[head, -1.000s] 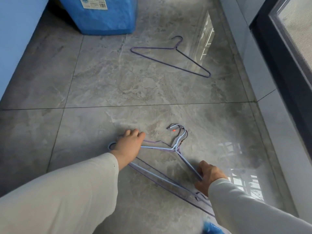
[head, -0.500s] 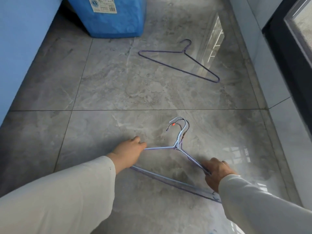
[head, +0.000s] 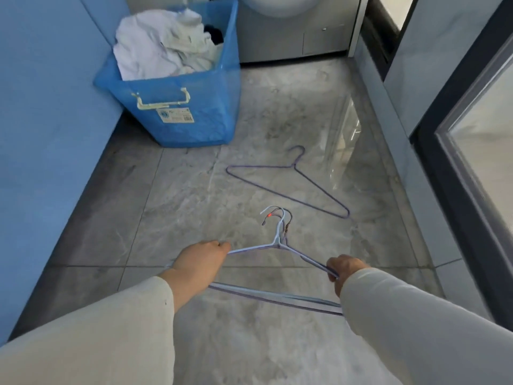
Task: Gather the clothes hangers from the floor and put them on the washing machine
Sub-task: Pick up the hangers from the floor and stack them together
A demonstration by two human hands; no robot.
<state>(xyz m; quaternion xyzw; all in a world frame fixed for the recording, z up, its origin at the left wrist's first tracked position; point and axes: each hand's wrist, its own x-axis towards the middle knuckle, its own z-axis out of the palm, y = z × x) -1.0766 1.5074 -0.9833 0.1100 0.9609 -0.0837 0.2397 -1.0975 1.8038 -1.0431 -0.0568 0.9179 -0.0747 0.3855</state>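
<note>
Both hands clamped on a bundle of wire hangers (head: 279,245), thin pale-blue & purple wire w/ stacked hooks pointing away from the person. Left hand (head: 198,263) grips one shoulder, right hand (head: 342,269) the other; bottom bars run between the sleeves, just above the grey tile floor (head: 194,204). Ahead of the hands, nearer the right one, a lone purple wire hanger (head: 288,187) lies flat. Washing machine (head: 294,31) well beyond.
</note>
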